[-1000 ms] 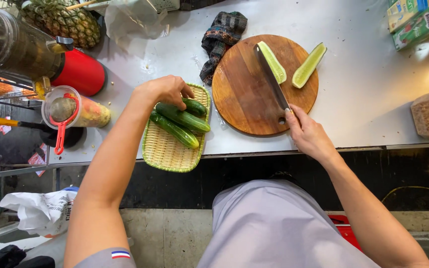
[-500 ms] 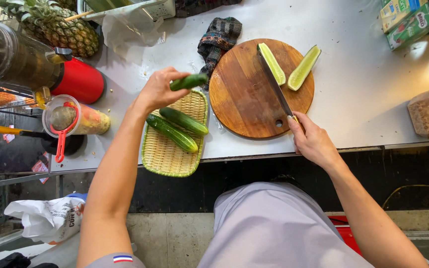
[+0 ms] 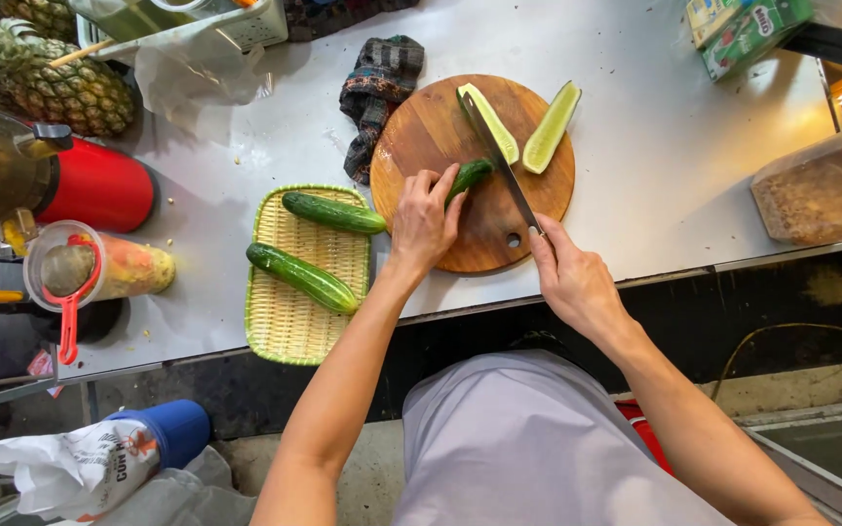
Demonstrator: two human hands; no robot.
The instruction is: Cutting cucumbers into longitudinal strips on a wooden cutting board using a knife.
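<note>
My left hand [image 3: 425,216] holds a whole green cucumber [image 3: 470,176] down on the round wooden cutting board [image 3: 431,131]. My right hand [image 3: 569,273] grips the handle of a knife [image 3: 497,156] whose blade lies across the board just right of that cucumber. Two pale cucumber halves [image 3: 550,127] lie cut side up at the board's far edge. Two more whole cucumbers [image 3: 333,212] rest on a woven yellow-green tray [image 3: 289,326] to the left of the board.
A dark checked cloth [image 3: 377,90] lies behind the board. A pineapple [image 3: 46,83], a red juicer [image 3: 90,185] and a jug of pulp [image 3: 99,271] stand at left. Green cartons [image 3: 743,27] and a clear tub [image 3: 821,193] sit at right. The counter's front edge runs below my hands.
My left hand lifted one cucumber out of the woven tray and carried it right onto the cutting board. The knife in my right hand stayed on the board.
</note>
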